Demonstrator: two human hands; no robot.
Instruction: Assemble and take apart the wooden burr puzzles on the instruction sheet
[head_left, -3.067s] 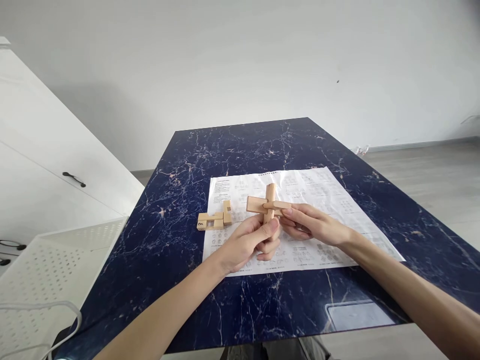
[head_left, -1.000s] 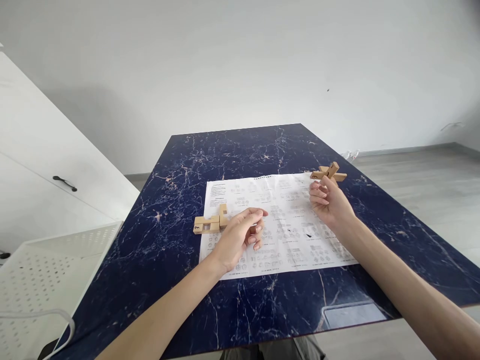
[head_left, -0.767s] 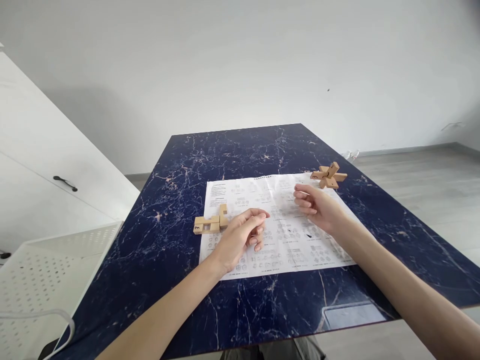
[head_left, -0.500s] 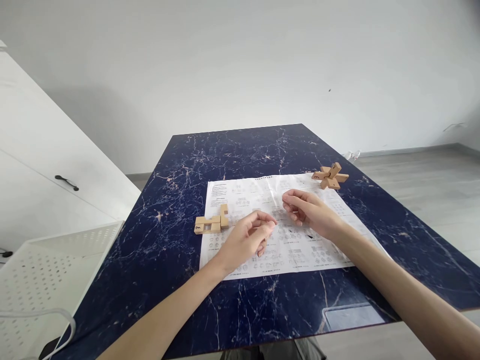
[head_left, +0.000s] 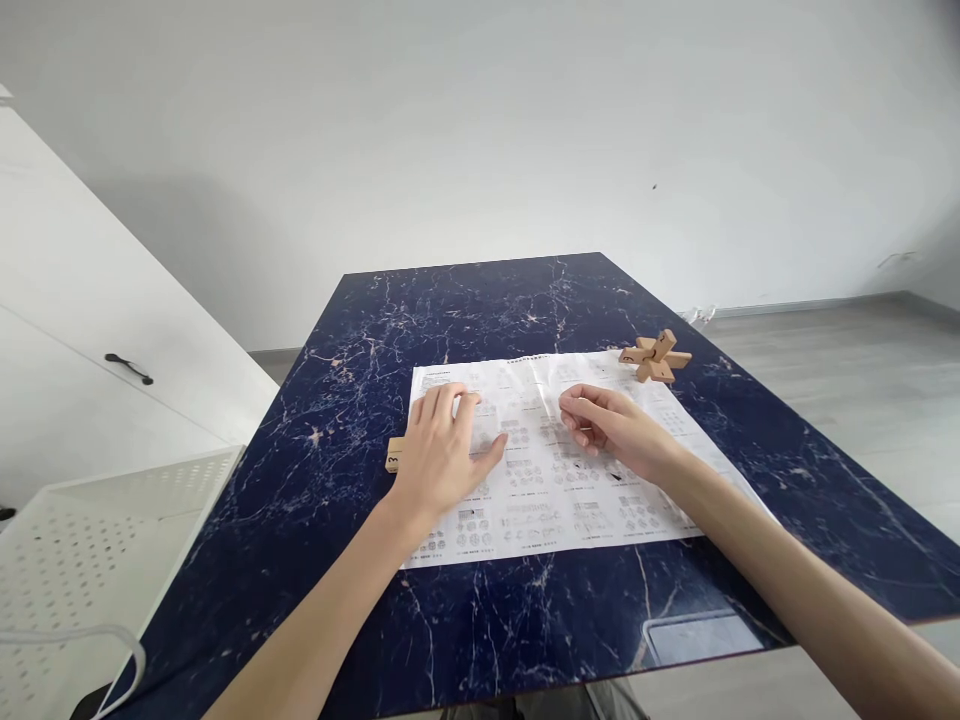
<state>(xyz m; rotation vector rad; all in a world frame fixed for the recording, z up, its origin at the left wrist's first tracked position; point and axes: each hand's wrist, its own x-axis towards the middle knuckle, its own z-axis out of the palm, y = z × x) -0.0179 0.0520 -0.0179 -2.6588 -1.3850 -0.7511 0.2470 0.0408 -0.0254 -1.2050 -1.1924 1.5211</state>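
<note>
A: What writing can you make out?

B: A dark "3" on the end of the wooden piece (head_left: 394,457), at the left edge of the printed sheet (head_left: 517,505). The wooden cross (head_left: 658,358) bears dark marks too, one of them like a 3; the others are too small to be sure of. The sheet has a heading along its far edge and rows of little captioned diagrams, too small to read.

A: And how many of each?

B: One sheet, one cross, two hands. On the left I can count just that single end; the left hand (head_left: 437,450) covers the rest.

A: How does the left grip stand?

B: Apart, palm down, thumb well out over the sheet. Whether the fingertips touch the wood, I can't tell.

A: And the right?

B: The right hand (head_left: 604,425) curls loosely over the sheet, thumb beside forefinger. I can't tell whether that grip is together or slightly apart.

A: Where's the cross?

B: On the bench (head_left: 465,310), at the sheet's far right corner, beyond the right hand.
</note>
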